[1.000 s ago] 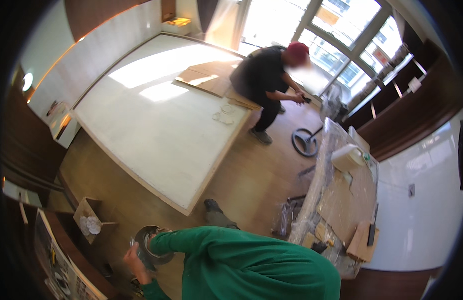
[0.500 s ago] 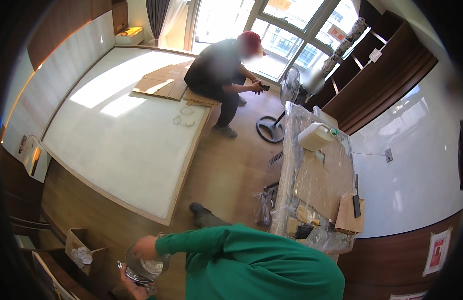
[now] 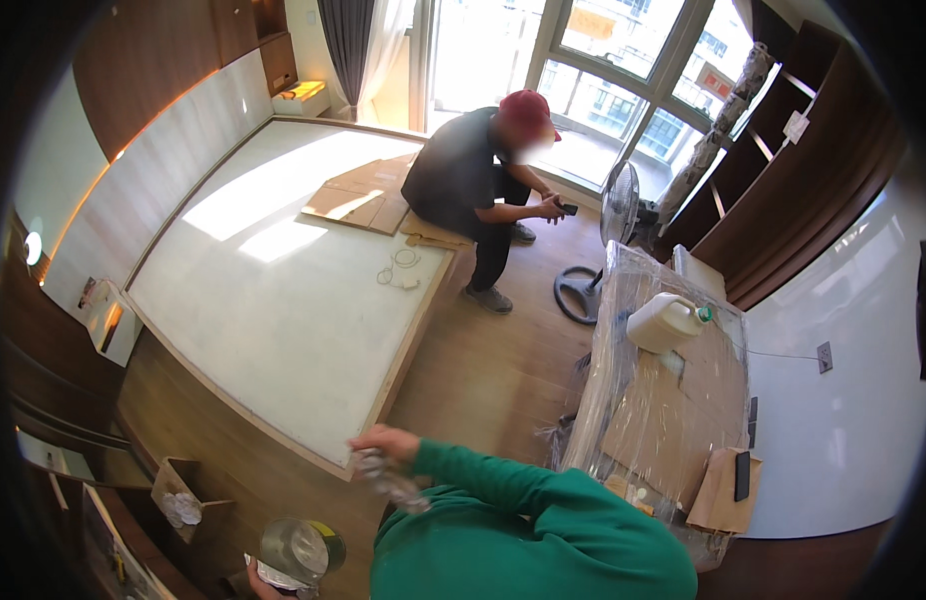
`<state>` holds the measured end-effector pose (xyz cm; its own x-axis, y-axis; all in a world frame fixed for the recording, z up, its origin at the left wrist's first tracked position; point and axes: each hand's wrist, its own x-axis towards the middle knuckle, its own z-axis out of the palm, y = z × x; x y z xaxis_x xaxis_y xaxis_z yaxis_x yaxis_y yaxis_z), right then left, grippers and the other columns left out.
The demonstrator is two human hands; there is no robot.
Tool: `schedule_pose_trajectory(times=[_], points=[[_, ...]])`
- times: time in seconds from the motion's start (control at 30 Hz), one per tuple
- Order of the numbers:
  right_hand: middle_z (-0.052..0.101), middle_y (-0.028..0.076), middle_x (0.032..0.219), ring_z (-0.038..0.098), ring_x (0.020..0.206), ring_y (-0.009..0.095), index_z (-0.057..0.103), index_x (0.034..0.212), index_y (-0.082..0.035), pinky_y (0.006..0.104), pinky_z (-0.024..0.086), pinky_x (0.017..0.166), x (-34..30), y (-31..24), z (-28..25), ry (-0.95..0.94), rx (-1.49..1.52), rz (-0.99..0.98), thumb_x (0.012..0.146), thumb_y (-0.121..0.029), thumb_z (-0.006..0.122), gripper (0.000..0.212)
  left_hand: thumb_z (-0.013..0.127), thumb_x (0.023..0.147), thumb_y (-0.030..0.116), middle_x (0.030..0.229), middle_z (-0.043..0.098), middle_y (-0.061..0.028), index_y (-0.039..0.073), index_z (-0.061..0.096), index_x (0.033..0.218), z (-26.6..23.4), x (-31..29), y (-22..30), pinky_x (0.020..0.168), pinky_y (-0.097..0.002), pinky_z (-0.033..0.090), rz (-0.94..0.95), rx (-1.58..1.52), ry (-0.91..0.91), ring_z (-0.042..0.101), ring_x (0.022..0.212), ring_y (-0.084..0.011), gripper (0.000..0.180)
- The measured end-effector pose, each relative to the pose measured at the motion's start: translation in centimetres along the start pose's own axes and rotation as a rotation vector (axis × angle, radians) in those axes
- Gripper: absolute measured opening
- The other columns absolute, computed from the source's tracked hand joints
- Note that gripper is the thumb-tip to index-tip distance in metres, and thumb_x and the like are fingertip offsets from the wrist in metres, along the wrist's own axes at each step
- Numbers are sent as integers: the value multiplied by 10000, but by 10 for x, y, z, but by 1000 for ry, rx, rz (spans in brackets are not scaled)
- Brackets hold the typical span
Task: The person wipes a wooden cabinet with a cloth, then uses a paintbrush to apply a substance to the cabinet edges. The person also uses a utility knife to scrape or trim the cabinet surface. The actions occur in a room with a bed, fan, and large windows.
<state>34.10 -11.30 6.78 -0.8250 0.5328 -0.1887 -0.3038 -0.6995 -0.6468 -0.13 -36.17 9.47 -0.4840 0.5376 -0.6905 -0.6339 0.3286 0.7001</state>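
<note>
Plainly, I saw right hand (image 3: 388,441) clenched on crumpled silvery wad (image 3: 391,484), long axis slanting back toward green sleeve (image 3: 493,475), by bed platform (image 3: 273,330)'s near corner. Round tin (image 3: 301,549) lay lower left, left hand (image 3: 264,587) nearer, touching silvery sheet (image 3: 278,576); its grip I couldn't tell.

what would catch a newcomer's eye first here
Probably the bright green sleeve at bottom centre, its right hand holding a crumpled shiny thing. Next, the person in a red cap, seated at the edge of the white platform, upper centre. The white jug on the plastic-wrapped table, right, might follow.
</note>
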Motion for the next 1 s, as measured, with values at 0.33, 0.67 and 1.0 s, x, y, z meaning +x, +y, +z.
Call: schedule_pose_trajectory(times=[0.33, 0.67, 1.0], points=[[654, 174, 1208, 660, 800, 171, 566, 1333, -53, 283, 556, 674, -349, -83, -222, 964, 110, -783, 855, -285, 576, 532, 551, 941, 467, 960, 698, -126, 23, 636, 1189, 68, -15, -56, 731, -387, 546, -8, -30, 273, 661, 823, -286, 515], [629, 204, 1258, 660, 1025, 325, 554, 1302, -38, 482, 560, 857, -533, -134, -322, 1402, 450, -1386, 929, -361, 534, 494, 542, 938, 462, 1052, 682, -102, 55, 629, 1197, 55, -6, -102, 810, -415, 533, 33, -104, 411, 648, 936, -276, 490], [609, 200, 1305, 608, 1151, 355, 570, 1306, -32, 545, 487, 984, -529, -181, -338, 1263, 458, -1331, 924, -396, 481, 535, 533, 934, 457, 1143, 666, -78, 87, 621, 1204, -87, -10, -134, 888, -443, 520, 57, -151, 705, 635, 1049, -266, 466]])
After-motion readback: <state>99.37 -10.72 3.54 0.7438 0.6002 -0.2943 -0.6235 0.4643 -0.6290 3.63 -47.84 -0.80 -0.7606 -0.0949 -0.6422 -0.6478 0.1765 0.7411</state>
